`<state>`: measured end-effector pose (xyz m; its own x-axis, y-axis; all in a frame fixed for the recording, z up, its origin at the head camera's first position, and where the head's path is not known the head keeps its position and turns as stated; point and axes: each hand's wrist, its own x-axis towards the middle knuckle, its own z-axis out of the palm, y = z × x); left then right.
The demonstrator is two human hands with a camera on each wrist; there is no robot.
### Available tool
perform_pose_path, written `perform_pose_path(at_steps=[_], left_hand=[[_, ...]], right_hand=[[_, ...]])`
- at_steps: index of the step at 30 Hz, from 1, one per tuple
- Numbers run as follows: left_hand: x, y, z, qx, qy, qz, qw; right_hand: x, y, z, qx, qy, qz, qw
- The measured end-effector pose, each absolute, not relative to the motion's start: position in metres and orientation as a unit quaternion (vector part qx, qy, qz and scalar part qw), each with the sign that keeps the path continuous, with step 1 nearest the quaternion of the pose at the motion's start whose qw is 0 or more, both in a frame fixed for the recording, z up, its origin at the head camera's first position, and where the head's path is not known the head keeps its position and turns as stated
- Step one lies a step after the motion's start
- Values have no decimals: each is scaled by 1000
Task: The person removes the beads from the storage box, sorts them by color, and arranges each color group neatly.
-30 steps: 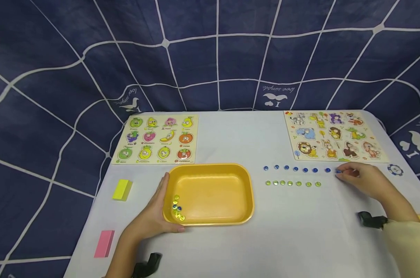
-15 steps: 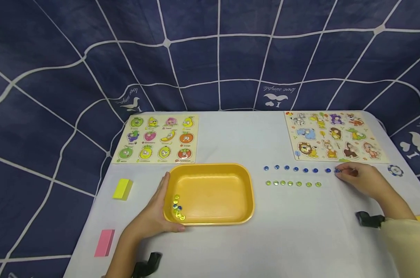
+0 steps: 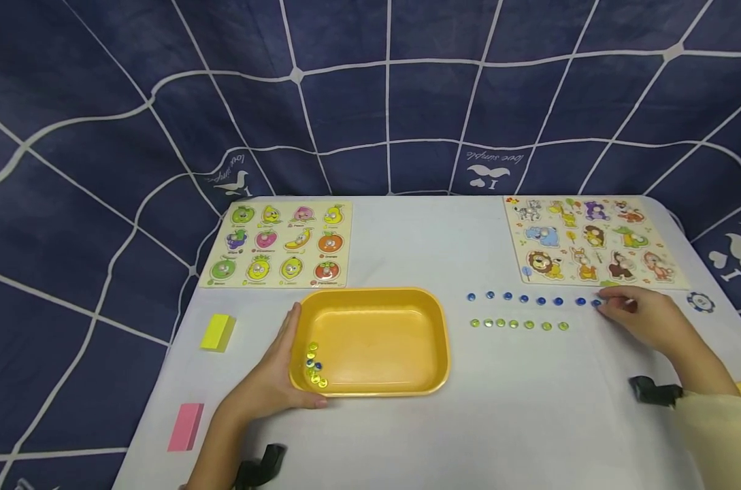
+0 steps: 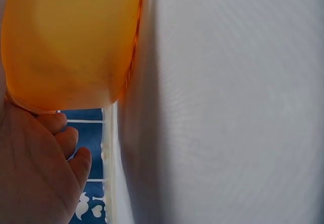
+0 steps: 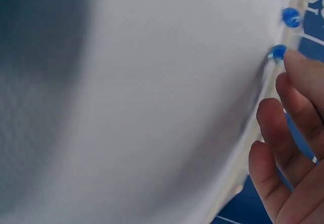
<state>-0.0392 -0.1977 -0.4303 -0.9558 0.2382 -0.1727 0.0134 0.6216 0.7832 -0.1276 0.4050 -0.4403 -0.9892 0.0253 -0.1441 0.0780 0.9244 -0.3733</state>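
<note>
In the head view my left hand (image 3: pixel 266 378) holds the left end of a yellow plastic tray (image 3: pixel 440 340), thumb along its front wall and fingers on the left side. Several yellow-green and blue glass gems (image 3: pixel 313 366) lie inside by that end. At right my right hand (image 3: pixel 646 320) pinches a blue glass gem (image 3: pixel 596 303) at the right end of a row of blue gems (image 3: pixel 524 299). In the right wrist view the thumb touches this gem (image 5: pixel 277 52); the index finger is mostly hidden. Below runs a shorter row of yellow-green gems (image 3: pixel 514 324).
A fruit puzzle board (image 3: pixel 278 245) lies at the back left, an animal puzzle board (image 3: pixel 597 241) at the back right. A yellow block (image 3: pixel 218 333) and a pink block (image 3: pixel 186 427) stand left. A round chip (image 3: pixel 701 302) lies beyond the right hand.
The right fingertips have drawn slightly right, so more of the blue gem shows, now sitting near its neighbour in the row. My left hand and the tray stay in place.
</note>
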Motion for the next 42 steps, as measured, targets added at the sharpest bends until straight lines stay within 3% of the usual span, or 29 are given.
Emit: perform_pose_path(at_steps=[8,17,24,33,42], left_hand=[[-39,-197,-429,69,892,428,132],[-39,-197,-428,74,891,428,133],[-38,-198,-430,76,891,429,130],[-38,-198,-431,70,891,428,134],[-38,-198,-431,70,887,435,140]], right_hand=[[-119,376,-409,-3,980,-193,40],[-117,296,-377,-144,963,-215,-77],[-124,225,-355,-236,931,-268,-79],[-137,132,-342,-344,884,-317,-3],[-143,50,-360,-425,854,-286,95]])
